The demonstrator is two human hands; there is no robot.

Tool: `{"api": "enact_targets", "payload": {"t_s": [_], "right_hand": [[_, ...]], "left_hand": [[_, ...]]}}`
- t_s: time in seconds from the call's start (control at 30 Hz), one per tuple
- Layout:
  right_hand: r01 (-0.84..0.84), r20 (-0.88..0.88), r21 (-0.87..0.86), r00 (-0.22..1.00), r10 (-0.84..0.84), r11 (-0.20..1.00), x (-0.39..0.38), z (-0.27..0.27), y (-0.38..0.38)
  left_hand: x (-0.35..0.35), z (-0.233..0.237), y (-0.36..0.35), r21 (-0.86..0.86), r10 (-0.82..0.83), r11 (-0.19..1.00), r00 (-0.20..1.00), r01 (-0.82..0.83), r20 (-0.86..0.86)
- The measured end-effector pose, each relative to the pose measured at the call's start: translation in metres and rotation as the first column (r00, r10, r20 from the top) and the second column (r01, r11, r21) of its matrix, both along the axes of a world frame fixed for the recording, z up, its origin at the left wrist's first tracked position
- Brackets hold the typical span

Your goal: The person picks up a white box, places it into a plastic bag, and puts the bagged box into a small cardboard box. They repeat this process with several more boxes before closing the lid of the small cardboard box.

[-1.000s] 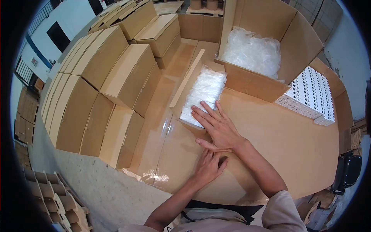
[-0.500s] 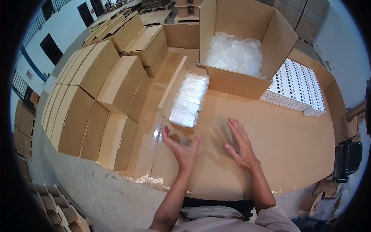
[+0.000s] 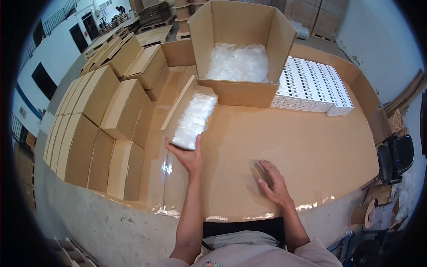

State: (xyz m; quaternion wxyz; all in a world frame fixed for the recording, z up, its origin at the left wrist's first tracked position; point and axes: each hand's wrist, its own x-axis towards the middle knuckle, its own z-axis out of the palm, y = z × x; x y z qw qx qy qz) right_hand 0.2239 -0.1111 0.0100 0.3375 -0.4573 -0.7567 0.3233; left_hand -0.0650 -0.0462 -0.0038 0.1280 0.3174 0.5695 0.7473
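Observation:
My left hand (image 3: 189,158) is closed around the near end of a narrow open cardboard box (image 3: 178,103), thumb on the right and fingers on the left. A row of items in clear plastic bags (image 3: 195,116) fills the box; what is inside the bags is hard to make out. My right hand (image 3: 275,187) hovers over the cardboard surface with fingers apart, holding nothing. Beyond the narrow box stands a large open carton (image 3: 242,94) with a heap of clear plastic bags (image 3: 238,62) in it.
Closed brown boxes (image 3: 91,127) are stacked along the left side of the cardboard-covered table (image 3: 284,138). Rows of small white boxes (image 3: 313,86) sit at the back right. A black chair (image 3: 395,158) is beyond the right edge. Raised cardboard sides (image 3: 349,71) border the back and right.
My left hand has moved forward and gripped the near end of the narrow box. My right hand stays open, now farther from the box. The camera view has shifted.

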Motion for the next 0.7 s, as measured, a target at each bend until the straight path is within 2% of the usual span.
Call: {"api": "enact_targets", "payload": {"t_s": [0.1,0.23,0.27,0.33,0.47,0.53,0.63,0.7], "right_hand": [[0.034,-0.055,-0.032,0.998,-0.036,0.999,0.006,-0.001,-0.009],[0.073,-0.146,-0.111,0.985,-0.089,0.991,0.013,0.0,-0.012],[0.071,-0.141,-0.099,0.986,-0.085,0.993,0.014,0.001,-0.011],[0.067,-0.129,-0.075,0.989,-0.076,0.995,0.019,0.005,-0.007],[0.039,-0.258,-0.03,0.965,-0.046,0.999,0.025,0.012,0.009],[0.007,-0.297,0.025,0.955,0.001,1.0,0.028,0.009,0.019],[-0.039,-0.244,0.057,0.968,0.052,0.998,0.027,0.014,0.025],[0.014,-0.229,0.099,0.973,0.009,0.995,0.025,0.012,0.026]], "left_hand": [[-0.014,-0.018,-0.025,-0.014,-0.127,0.992,0.991,0.126,-0.033],[-0.021,-0.018,-0.055,-0.021,-0.377,0.925,0.925,0.378,0.049],[-0.034,-0.033,-0.057,-0.104,-0.449,0.888,0.893,0.448,0.014],[-0.031,-0.014,-0.066,-0.165,-0.538,0.829,0.842,0.535,0.027],[-0.045,-0.024,-0.062,-0.312,-0.727,0.631,0.682,0.71,0.08],[-0.042,-0.026,-0.057,-0.294,-0.772,0.572,0.623,0.766,0.124],[-0.029,-0.019,-0.051,-0.238,-0.805,0.526,0.568,0.817,0.169],[-0.009,-0.003,-0.05,-0.166,-0.814,0.527,0.551,0.834,0.184]]}}
